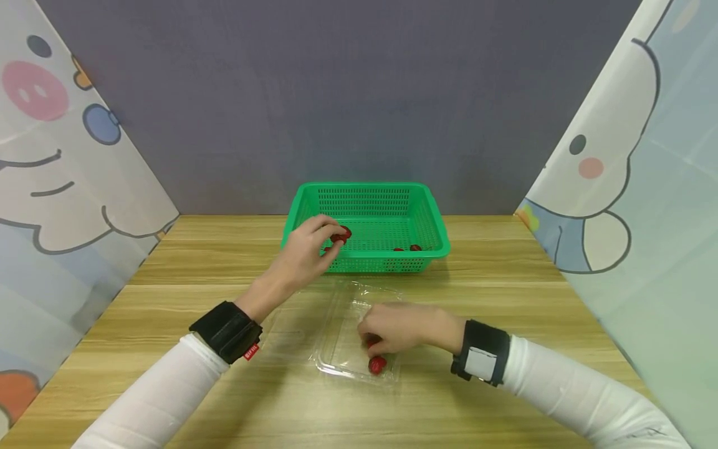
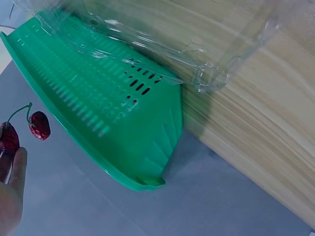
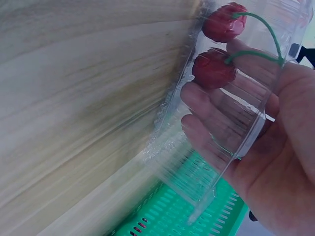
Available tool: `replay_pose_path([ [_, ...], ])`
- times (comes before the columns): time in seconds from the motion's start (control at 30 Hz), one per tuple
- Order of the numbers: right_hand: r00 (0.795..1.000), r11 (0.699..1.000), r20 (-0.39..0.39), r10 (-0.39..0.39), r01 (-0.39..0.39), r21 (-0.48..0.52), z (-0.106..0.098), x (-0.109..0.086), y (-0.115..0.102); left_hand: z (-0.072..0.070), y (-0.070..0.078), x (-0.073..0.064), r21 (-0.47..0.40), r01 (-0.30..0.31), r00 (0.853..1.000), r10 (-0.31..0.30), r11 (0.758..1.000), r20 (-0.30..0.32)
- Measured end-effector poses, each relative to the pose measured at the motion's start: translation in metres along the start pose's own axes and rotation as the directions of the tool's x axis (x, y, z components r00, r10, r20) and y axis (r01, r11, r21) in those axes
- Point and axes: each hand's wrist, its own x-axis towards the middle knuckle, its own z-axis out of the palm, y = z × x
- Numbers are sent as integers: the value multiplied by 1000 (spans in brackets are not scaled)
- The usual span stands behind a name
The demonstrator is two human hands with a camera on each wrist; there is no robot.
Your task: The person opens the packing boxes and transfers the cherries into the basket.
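My left hand, over the left front part of the green basket, pinches a pair of dark red artificial cherries. In the left wrist view one cherry dangles from a green stem, while its twin sits at the fingertips. My right hand is down at the clear plastic box, fingers bent, holding another cherry pair. The right wrist view shows both these cherries, an upper one and a lower one, on joined green stems, with fingers seen through clear plastic.
A few more cherries lie along the basket's front inside. The box's clear lid spreads left on the wooden table. Behind the basket rises a grey panel, with cartoon-printed panels at both sides.
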Motion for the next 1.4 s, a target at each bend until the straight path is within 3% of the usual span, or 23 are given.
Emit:
replay_pose_path([
  [0.97, 997, 998, -54, -52, 55, 40, -5, -2, -6, 3, -22, -1, 113, 76, 995, -83, 991, 61],
  [1.4, 986, 995, -135, -95, 98, 18, -10, -2, -6, 12, -28, -5, 136, 94, 979, -116, 986, 166],
])
